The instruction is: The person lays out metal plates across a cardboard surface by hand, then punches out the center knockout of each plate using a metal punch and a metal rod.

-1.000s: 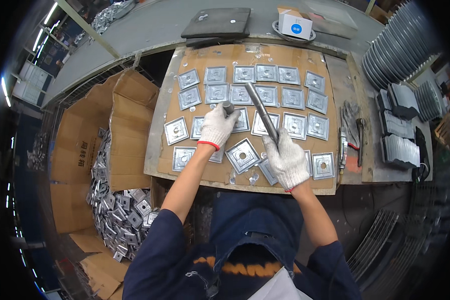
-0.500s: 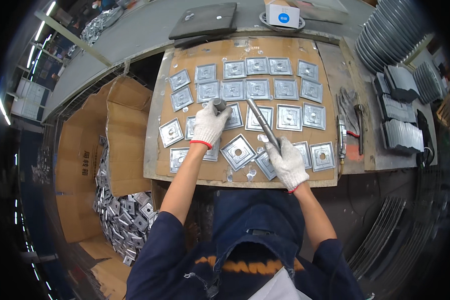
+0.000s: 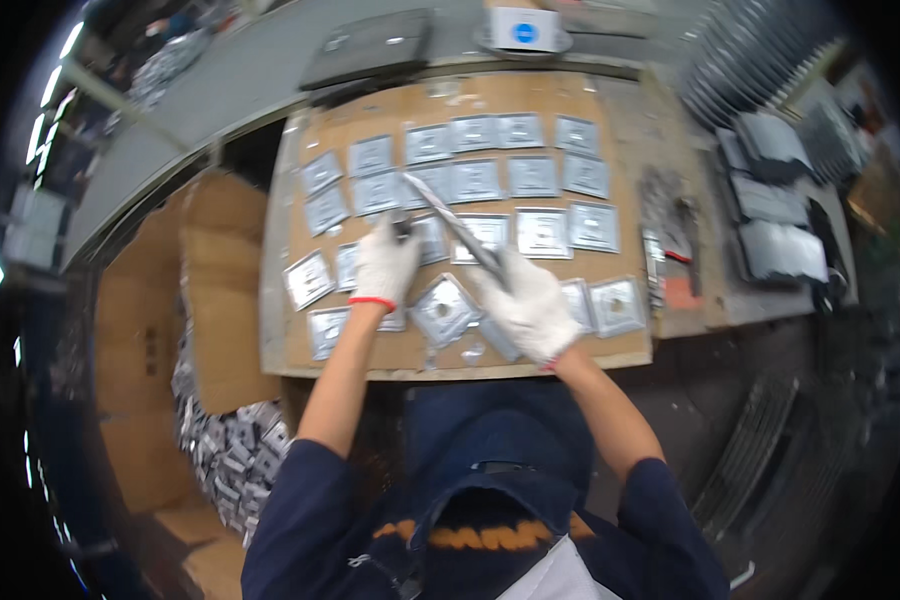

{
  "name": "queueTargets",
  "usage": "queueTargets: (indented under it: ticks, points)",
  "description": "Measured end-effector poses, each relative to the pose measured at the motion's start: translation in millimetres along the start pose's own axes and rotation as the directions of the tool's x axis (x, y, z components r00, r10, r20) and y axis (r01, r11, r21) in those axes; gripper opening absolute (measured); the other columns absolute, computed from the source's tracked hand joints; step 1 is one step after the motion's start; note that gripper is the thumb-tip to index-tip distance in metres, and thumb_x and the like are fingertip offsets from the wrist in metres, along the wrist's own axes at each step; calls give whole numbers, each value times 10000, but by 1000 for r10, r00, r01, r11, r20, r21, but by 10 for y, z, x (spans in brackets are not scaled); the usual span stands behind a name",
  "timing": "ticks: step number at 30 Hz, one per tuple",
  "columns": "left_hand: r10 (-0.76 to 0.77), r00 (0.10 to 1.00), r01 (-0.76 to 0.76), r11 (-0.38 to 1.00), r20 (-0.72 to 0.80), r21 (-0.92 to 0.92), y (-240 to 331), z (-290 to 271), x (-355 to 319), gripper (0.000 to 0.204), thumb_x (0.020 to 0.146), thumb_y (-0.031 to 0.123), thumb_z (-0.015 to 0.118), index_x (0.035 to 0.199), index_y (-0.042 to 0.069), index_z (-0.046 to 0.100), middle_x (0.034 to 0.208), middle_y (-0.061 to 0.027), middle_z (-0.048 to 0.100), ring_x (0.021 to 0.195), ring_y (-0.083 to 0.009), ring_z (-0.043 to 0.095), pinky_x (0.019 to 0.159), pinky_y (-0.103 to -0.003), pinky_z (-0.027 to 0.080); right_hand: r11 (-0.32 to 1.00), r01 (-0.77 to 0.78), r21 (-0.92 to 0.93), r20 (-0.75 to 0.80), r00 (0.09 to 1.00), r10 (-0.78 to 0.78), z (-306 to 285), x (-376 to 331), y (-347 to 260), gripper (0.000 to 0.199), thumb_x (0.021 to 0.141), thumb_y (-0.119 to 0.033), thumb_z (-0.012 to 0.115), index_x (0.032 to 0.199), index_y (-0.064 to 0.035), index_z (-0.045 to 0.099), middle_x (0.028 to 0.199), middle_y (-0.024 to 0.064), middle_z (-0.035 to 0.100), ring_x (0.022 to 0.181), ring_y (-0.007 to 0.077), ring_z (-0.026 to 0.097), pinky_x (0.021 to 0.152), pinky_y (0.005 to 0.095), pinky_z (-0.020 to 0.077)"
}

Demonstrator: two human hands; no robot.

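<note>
My left hand [image 3: 385, 265], in a white knit glove with a red cuff, is closed around a short dark-grey metal cylinder [image 3: 401, 226] above the square plates. Only the cylinder's round end shows. My right hand [image 3: 525, 308], gloved alike, grips the lower end of a long metal rod [image 3: 455, 226], which slants up and left past the cylinder. Square silver metal plates with raised frames lie in loose rows under and around both hands. One plate [image 3: 444, 309] sits turned cornerwise between my wrists, and another [image 3: 543, 232] lies beyond my right hand.
A brown cardboard sheet [image 3: 360, 112] covers the worktable. At the left, a large carton [image 3: 232, 290] holds a heap of similar plates [image 3: 232, 455]. On the right are a spare glove [image 3: 662, 215], a hammer-like tool [image 3: 692, 245] and stacked grey parts [image 3: 782, 250].
The rod has swung left, its far end now beyond my left hand, and my right hand has shifted left and slightly away from me. The whole view has slid and is blurred.
</note>
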State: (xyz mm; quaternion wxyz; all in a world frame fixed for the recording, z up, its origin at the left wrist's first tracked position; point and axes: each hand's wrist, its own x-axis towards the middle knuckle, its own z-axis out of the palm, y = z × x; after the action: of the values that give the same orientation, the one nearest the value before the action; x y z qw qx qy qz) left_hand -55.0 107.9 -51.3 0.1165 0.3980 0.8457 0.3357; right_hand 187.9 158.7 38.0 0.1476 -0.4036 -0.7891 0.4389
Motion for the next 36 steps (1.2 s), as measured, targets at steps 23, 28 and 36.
queueTargets:
  ticks: [23, 28, 36]
  points:
    - [-86, 992, 82, 996, 89, 43, 183, -335, -114, 499, 977, 439, 741, 1265, 40, 653, 1082, -209, 785, 1031, -423, 751, 894, -509, 588, 982, 172, -82, -107, 978, -180, -193, 138, -407, 392, 1062, -434, 619, 1119, -47, 630, 850, 257, 721, 844, 469, 727, 726, 548, 548]
    - [-56, 993, 55, 998, 105, 15, 238, -446, -148, 474, 981, 438, 735, 1221, 35, 670, 1075, -226, 781, 1036, -438, 746, 896, -515, 590, 975, -82, -207, -31, 997, 77, 227, 7, 131, 427, 1057, -458, 604, 1139, -40, 623, 903, 298, 733, 895, 491, 733, 769, 574, 554]
    - [-32, 999, 36, 981, 24, -190, 364, -764, -55, 295, 954, 280, 746, 1109, 29, 732, 919, -153, 800, 867, -227, 789, 832, -359, 611, 982, 24, -189, -38, 999, -31, 319, 119, 400, 427, 1052, -462, 627, 1109, -40, 658, 847, 308, 711, 874, 536, 701, 759, 601, 535]
